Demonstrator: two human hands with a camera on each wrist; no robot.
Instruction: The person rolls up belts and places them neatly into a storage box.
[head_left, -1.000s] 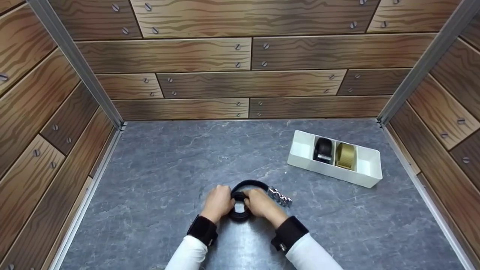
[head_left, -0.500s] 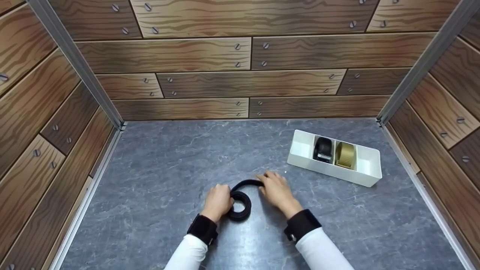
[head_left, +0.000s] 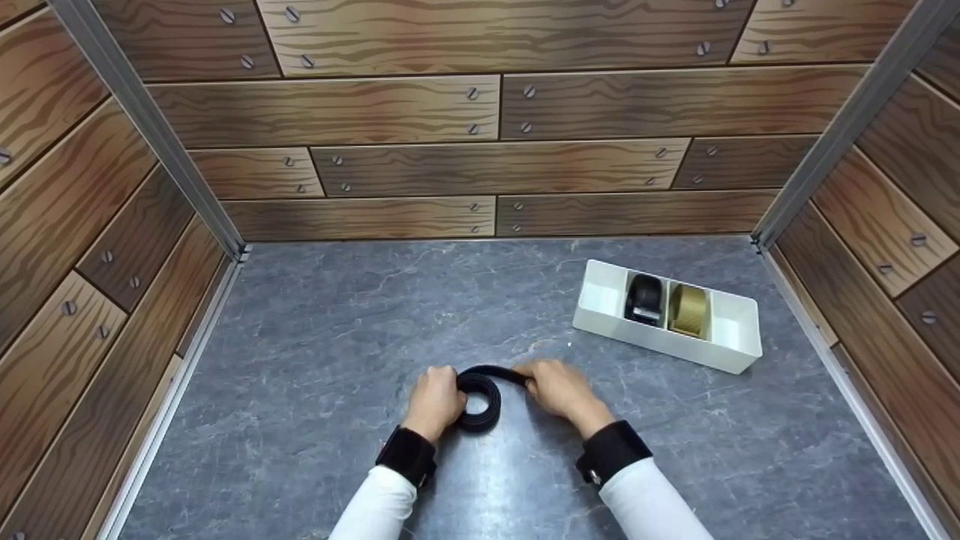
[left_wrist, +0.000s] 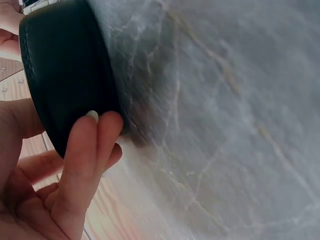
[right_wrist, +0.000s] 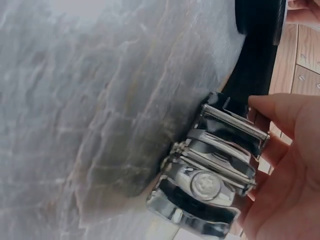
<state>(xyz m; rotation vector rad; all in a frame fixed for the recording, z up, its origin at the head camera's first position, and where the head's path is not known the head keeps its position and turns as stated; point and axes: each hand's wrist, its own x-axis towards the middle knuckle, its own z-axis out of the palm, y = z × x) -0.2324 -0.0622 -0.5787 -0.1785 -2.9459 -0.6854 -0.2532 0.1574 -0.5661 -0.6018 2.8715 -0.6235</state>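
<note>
A black leather belt (head_left: 478, 426) stands on its edge on the grey surface, wound into a round coil with its outer end trailing right. My left hand (head_left: 435, 401) grips the coil's left side; in the left wrist view, fingertips (left_wrist: 82, 145) press the coil's outer face. At the trailing end, my right hand (head_left: 562, 390) pinches the strap just beside the buckle. The silver metal buckle (right_wrist: 205, 175) shows in the right wrist view, with the thumb at the strap (right_wrist: 252, 67) above it. In the head view the right hand hides the buckle.
A white divided tray (head_left: 651, 343) stands at the right rear. Its middle compartments hold a rolled black belt (head_left: 645, 296) and a rolled gold-coloured belt (head_left: 688, 309). Wood-patterned walls (head_left: 405, 169) close in the back and both sides.
My right hand has left the coil, moved right and taken hold of the belt near its buckle. The trailing strap now lies straighter. My left hand has stayed on the coil.
</note>
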